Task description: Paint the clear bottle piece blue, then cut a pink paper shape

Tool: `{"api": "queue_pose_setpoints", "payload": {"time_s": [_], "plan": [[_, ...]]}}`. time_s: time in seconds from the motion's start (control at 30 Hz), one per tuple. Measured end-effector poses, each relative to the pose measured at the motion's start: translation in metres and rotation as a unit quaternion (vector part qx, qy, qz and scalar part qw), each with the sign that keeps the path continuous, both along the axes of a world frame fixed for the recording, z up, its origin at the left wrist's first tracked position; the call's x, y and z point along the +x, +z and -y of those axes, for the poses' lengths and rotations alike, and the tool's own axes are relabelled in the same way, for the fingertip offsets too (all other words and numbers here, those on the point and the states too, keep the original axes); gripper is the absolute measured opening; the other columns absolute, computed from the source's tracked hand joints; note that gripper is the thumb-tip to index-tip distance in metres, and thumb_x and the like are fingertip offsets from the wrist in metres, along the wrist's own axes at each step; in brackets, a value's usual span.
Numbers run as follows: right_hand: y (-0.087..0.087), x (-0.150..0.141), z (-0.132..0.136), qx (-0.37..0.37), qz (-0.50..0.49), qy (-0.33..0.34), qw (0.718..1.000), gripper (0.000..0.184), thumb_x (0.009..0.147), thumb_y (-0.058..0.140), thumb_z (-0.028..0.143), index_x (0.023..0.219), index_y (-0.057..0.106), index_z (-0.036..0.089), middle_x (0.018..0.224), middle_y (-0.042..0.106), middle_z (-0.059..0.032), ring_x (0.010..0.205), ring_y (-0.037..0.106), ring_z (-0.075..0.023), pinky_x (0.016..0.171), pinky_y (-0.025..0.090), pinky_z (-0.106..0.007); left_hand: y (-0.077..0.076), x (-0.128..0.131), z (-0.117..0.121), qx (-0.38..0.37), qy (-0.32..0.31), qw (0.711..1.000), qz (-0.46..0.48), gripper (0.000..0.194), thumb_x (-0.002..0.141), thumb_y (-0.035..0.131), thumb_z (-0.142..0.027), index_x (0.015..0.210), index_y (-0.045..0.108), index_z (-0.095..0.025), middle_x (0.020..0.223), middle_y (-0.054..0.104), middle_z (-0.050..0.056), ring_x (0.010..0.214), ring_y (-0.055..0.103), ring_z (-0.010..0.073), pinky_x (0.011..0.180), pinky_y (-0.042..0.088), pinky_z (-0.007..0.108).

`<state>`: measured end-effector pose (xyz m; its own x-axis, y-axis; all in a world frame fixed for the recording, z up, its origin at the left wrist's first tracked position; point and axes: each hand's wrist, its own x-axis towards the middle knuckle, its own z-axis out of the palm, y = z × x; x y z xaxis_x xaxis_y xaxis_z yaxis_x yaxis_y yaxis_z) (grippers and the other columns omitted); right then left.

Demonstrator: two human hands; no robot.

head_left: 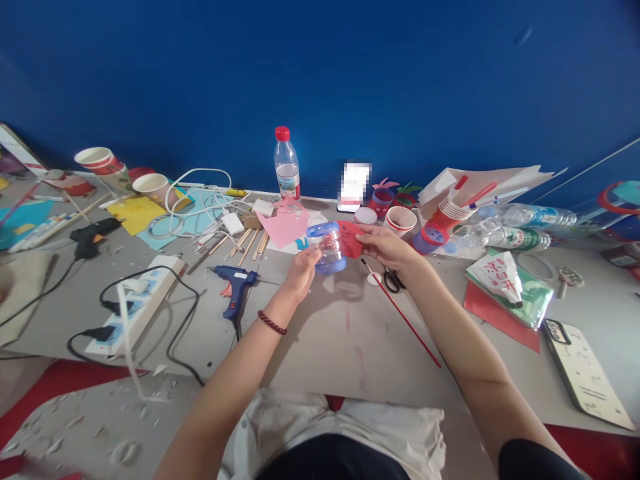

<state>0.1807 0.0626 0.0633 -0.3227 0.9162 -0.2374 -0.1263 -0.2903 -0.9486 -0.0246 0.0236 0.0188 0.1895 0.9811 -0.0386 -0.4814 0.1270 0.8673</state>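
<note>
Above the middle of the table, my left hand [301, 268] grips a short clear plastic bottle section [331, 245] with blue bands at its top and bottom. My right hand [383, 244] pinches a red piece [350, 239], apparently paper, right beside the bottle section; whether the two touch I cannot tell. Below my right hand lie black scissors [393, 280], a small white disc [374, 279] and a thin red paintbrush [400, 311]. To the left of my left hand rests a blue glue gun [237, 287].
Behind my hands stand a red-capped bottle [287, 170], a lit phone [354, 188] and paper cups [401, 220]. A power strip [143, 307] with trailing cords lies left. Plastic bottles [520, 237], a red sheet [493, 320] and another phone [585, 373] are at right.
</note>
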Motion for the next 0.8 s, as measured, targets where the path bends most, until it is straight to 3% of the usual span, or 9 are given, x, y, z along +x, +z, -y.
{"api": "queue_pose_setpoints", "payload": {"time_s": [0.13,0.23,0.3,0.4,0.5,0.57,0.63,0.7,0.8], "plan": [[0.0,0.008,-0.003,0.032,0.059,-0.053,0.996,0.019,0.079,0.072,0.02,0.098,0.076,0.022,0.097,0.078,-0.0053,0.087,0.072,-0.0197,0.089,0.061,-0.039,-0.002,-0.001,0.0,0.036,0.054,0.995,-0.078,0.045,0.063,0.081,-0.051,0.096,0.074,-0.021,0.109,0.073,0.009,0.113,0.063,0.0296,0.098,0.049,0.042],[0.002,0.014,-0.002,0.083,0.129,-0.067,0.986,0.023,0.084,0.067,0.023,0.105,0.075,0.023,0.101,0.077,-0.0048,0.092,0.072,-0.02,0.092,0.06,-0.041,-0.006,-0.003,0.0,0.138,0.15,0.952,-0.229,0.04,0.064,0.083,-0.042,0.097,0.072,-0.021,0.111,0.069,0.009,0.118,0.058,0.0293,0.103,0.045,0.042],[0.004,0.018,-0.002,0.122,0.192,-0.079,0.971,0.027,0.086,0.062,0.024,0.11,0.075,0.023,0.103,0.077,-0.0043,0.093,0.071,-0.0194,0.09,0.06,-0.039,-0.008,-0.004,0.0,0.236,0.225,0.883,-0.337,0.043,0.065,0.082,-0.038,0.102,0.069,-0.021,0.111,0.067,0.01,0.118,0.057,0.0291,0.105,0.044,0.044],[0.01,0.022,-0.001,0.15,0.28,-0.071,0.946,0.034,0.091,0.053,0.023,0.119,0.071,0.021,0.1,0.077,-0.0051,0.087,0.071,-0.0183,0.081,0.061,-0.035,-0.007,-0.005,0.001,0.379,0.311,0.744,-0.454,0.048,0.072,0.077,-0.038,0.113,0.065,-0.018,0.111,0.067,0.012,0.114,0.057,0.029,0.103,0.045,0.046],[0.022,0.026,0.001,0.176,0.356,-0.029,0.917,0.037,0.094,0.048,0.023,0.123,0.069,0.019,0.095,0.077,-0.0059,0.081,0.07,-0.0184,0.076,0.059,-0.033,-0.006,-0.003,0.005,0.473,0.346,0.619,-0.522,0.047,0.081,0.07,-0.039,0.122,0.063,-0.016,0.113,0.068,0.013,0.114,0.058,0.0286,0.105,0.044,0.044],[0.03,0.03,0.003,0.209,0.425,0.005,0.881,0.036,0.094,0.049,0.024,0.124,0.069,0.019,0.098,0.077,-0.0064,0.084,0.07,-0.02,0.08,0.058,-0.034,-0.007,-0.001,0.008,0.503,0.355,0.565,-0.549,0.046,0.086,0.066,-0.038,0.126,0.062,-0.016,0.115,0.069,0.013,0.116,0.059,0.0279,0.108,0.041,0.043],[0.036,0.035,0.005,0.236,0.493,0.048,0.836,0.037,0.095,0.049,0.024,0.125,0.069,0.02,0.106,0.076,-0.0072,0.091,0.069,-0.0229,0.086,0.056,-0.038,-0.009,0.002,0.01,0.515,0.356,0.54,-0.563,0.045,0.09,0.061,-0.038,0.129,0.062,-0.015,0.116,0.07,0.013,0.119,0.059,0.0271,0.111,0.039,0.041],[0.038,0.039,0.006,0.244,0.536,0.088,0.804,0.037,0.096,0.047,0.025,0.126,0.068,0.022,0.114,0.074,-0.0075,0.099,0.067,-0.0255,0.091,0.054,-0.043,-0.011,0.003,0.011,0.52,0.35,0.538,-0.563,0.045,0.093,0.058,-0.039,0.131,0.061,-0.016,0.117,0.072,0.013,0.121,0.059,0.0262,0.113,0.037,0.04],[0.034,0.043,0.005,0.241,0.54,0.109,0.799,0.036,0.096,0.046,0.025,0.121,0.071,0.024,0.119,0.073,-0.0061,0.106,0.065,-0.0261,0.096,0.052,-0.046,-0.012,0.003,0.012,0.53,0.351,0.535,-0.556,0.046,0.094,0.057,-0.038,0.134,0.06,-0.016,0.116,0.073,0.012,0.12,0.059,0.0249,0.114,0.036,0.038]]}}
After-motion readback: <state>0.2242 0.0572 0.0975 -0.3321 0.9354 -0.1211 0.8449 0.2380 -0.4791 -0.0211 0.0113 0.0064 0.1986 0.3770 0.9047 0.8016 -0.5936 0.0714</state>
